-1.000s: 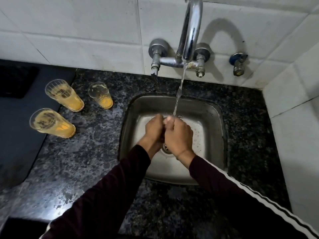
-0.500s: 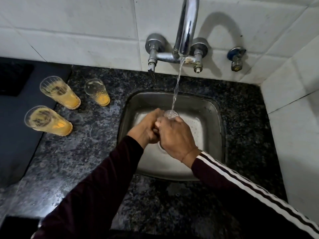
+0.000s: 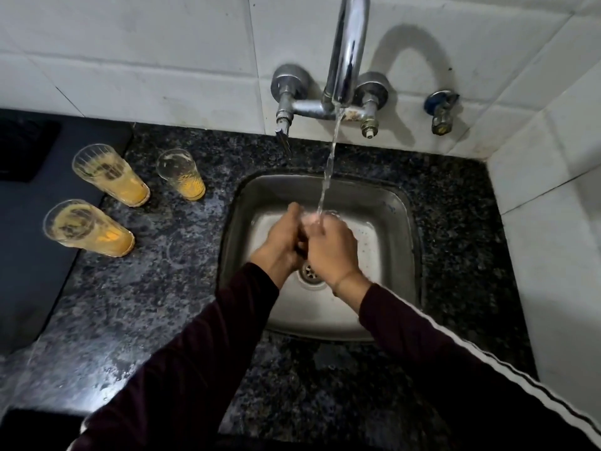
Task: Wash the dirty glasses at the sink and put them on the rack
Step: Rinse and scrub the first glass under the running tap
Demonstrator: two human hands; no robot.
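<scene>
Over the steel sink [image 3: 400,222] my left hand [image 3: 281,240] and my right hand [image 3: 330,252] are pressed together around a clear glass [image 3: 331,215]. Only its rim shows past my right fingers, under the stream from the tap [image 3: 346,50]. Water runs onto the glass and my fingers. Three dirty glasses with orange residue stand on the dark granite counter [image 3: 169,288] to the left: a tall one [image 3: 109,174] at the back, a small one [image 3: 182,174] beside it, and a tall one [image 3: 86,227] nearer me.
A black mat or board [image 3: 29,222] lies along the counter's left side under the near glass's edge. A second small valve [image 3: 440,109] sticks out of the white tiled wall right of the tap. A tiled side wall [image 3: 553,255] closes the right. No rack is in view.
My hands stayed under the stream and shifted slightly, still rubbing the glass; its rim showed more clearly half a second ago. The three glasses on the counter have not moved.
</scene>
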